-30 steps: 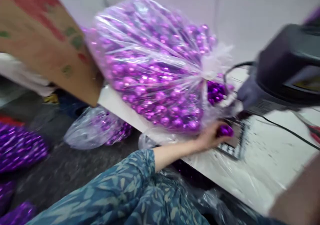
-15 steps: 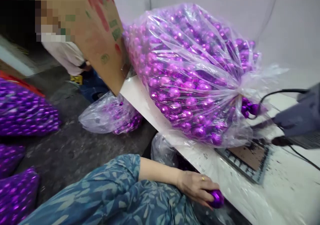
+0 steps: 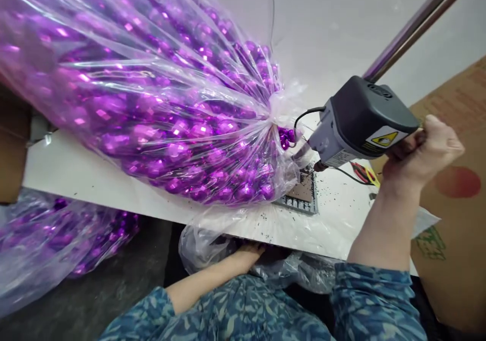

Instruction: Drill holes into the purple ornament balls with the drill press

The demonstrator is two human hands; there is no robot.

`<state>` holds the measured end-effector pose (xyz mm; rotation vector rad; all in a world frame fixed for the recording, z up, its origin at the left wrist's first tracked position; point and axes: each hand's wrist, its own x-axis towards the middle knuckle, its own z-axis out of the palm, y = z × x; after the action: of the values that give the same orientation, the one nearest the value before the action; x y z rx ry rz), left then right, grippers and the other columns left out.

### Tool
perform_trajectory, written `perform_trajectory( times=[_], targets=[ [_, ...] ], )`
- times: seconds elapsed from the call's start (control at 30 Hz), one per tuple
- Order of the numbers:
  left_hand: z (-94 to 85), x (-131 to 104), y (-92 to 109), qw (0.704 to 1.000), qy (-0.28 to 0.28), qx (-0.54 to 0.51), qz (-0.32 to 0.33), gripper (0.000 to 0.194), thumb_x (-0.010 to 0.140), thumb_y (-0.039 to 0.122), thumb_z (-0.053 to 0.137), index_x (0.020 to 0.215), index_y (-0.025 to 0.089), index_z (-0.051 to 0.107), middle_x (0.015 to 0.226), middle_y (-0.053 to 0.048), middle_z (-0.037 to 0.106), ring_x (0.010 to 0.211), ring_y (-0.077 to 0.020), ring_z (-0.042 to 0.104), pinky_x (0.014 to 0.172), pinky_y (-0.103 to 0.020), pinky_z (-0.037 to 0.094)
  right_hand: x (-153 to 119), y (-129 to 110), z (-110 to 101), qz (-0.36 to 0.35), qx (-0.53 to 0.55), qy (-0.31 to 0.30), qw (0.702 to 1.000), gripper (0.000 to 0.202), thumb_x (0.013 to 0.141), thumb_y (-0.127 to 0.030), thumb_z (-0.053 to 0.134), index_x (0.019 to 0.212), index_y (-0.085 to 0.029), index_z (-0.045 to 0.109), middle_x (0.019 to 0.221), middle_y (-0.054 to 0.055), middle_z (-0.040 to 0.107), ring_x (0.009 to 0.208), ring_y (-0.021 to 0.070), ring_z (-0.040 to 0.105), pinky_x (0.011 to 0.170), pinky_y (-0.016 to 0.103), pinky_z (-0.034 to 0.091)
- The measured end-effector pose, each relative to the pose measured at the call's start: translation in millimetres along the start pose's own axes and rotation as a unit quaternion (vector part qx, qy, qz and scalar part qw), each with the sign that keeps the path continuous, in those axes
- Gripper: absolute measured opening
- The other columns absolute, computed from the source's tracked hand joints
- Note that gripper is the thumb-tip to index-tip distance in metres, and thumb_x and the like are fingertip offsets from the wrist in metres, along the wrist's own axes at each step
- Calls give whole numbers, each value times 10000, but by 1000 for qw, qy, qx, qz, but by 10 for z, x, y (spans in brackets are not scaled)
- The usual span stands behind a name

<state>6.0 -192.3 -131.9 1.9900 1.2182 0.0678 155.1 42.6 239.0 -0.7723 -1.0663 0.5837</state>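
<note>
My left hand (image 3: 251, 254) reaches under the desk (image 3: 334, 229) at 6 o'clock, its fingers hidden among loose plastic (image 3: 304, 270) so I cannot tell their state, while my right hand (image 3: 427, 154) at 3 o'clock curls closed by the machine head (image 3: 372, 113), its hold unclear. To reach well, I judge, I should slip in low and free of the film, right fist steady; the bagged purple baubles (image 3: 182, 128) lie at 10 o'clock. The yellow triangle warning label (image 3: 385, 138) shows at 2, its lettering unreadable, like the green mark (image 3: 432, 242) on the carton (image 3: 451, 275) towards 4.
</note>
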Motion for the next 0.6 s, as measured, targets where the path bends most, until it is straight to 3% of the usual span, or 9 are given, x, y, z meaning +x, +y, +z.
perform_trajectory(
  times=[0.07,0.13,0.23,0.3,0.37,0.47,0.6],
  targets=[
    [58,23,-43,998,-28,9,-55,775,800,26,508,1548,197,395,1586,-204,435,1421,-407,476,1104,-577,450,10,8,-31,0,8,6,1000,415,817,-117,451,468,-227,254,393,-75,204,316,37,156,375,285,1],
    [60,-6,-88,997,-25,-14,-76,691,881,146,526,1557,210,398,1607,-195,419,1455,-416,435,1133,-597,413,11,7,-54,2,11,3,1000,402,814,-137,470,480,-230,267,391,-80,218,317,39,157,372,277,7],
    [-18,-109,-160,987,-75,-142,-21,596,970,451,509,1518,221,475,1562,-154,506,1439,-370,474,1163,-520,400,7,13,-56,4,2,8,1000,416,829,-135,457,474,-228,260,384,-76,227,318,42,155,372,270,22],
    [-73,-176,-209,959,-150,-241,24,618,961,595,485,1441,215,575,1464,-120,614,1350,-326,570,1127,-430,437,12,32,-45,5,-6,23,1000,428,838,-122,445,475,-225,244,380,-77,217,318,40,144,370,267,30],
    [-101,-222,-247,927,-178,-327,47,659,909,684,530,1341,204,661,1343,-97,695,1239,-293,639,1057,-364,471,26,59,-39,6,-14,35,999,428,849,-121,438,488,-225,233,382,-81,205,327,39,130,369,265,42],
    [-104,-249,-245,899,-143,-410,58,717,771,776,646,1136,169,753,1096,-77,761,1035,-246,675,933,-314,488,50,99,-49,11,-22,43,999,413,855,-147,440,510,-230,230,388,-86,207,341,42,118,373,270,53],
    [-175,-265,-92,891,-105,-438,59,694,711,798,681,881,130,761,781,-31,699,773,-164,597,755,-266,454,68,129,-71,18,-29,40,999,401,824,-222,475,524,-242,210,384,-90,213,349,44,114,394,285,43]
  ],
)
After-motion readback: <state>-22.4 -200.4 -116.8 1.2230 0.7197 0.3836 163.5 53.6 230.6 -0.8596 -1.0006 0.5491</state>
